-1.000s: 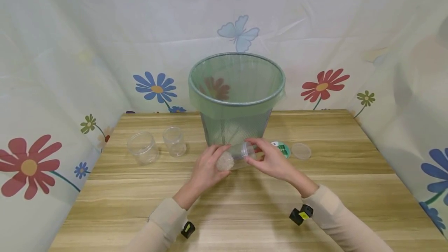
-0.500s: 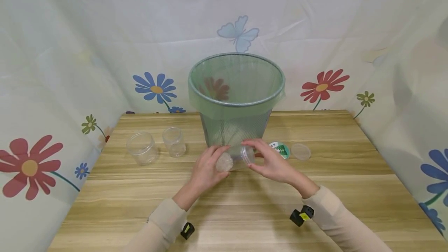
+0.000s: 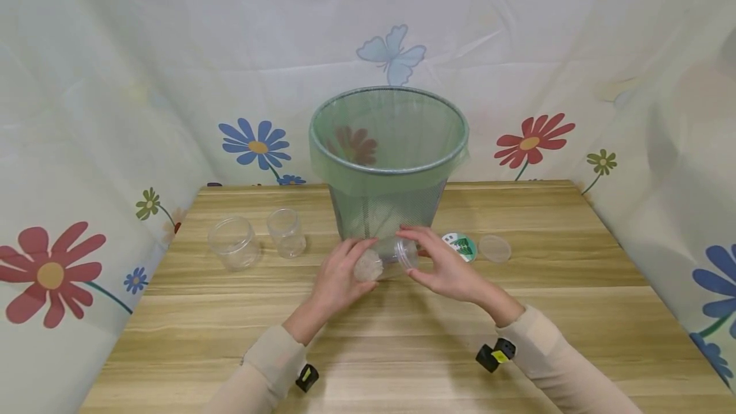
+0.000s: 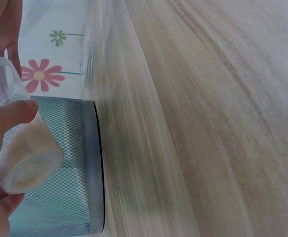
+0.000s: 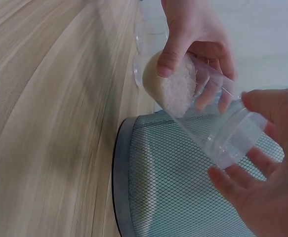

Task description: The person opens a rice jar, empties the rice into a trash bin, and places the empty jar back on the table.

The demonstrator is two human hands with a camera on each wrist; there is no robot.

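Observation:
My left hand point(image 3: 339, 273) grips the base end of a clear plastic jar point(image 5: 195, 121), thumb on one side and fingers on the other. White grains point(image 5: 179, 88) lie heaped at the jar's base. The jar is tilted well over, its ridged mouth end pointing right. With thumb and fingertips, my right hand point(image 3: 445, 264) holds that mouth end. Whether a clear lid sits on the mouth I cannot tell. Both hands are above the table point(image 3: 391, 350), in front of the mesh bin point(image 3: 382, 206).
Pale green lining covers the bin's rim. To the left stand a wide clear jar point(image 3: 236, 245) and a narrower clear cup point(image 3: 286, 233). On the right lie a green-and-white round lid point(image 3: 462, 246) and a clear disc point(image 3: 495, 248). Patterned curtain point(image 3: 259, 30) surrounds the table.
Since one second ago my right fingers have shifted slightly around the jar's mouth end, showing more of its ridges. The left hand and the jar's base have barely moved.

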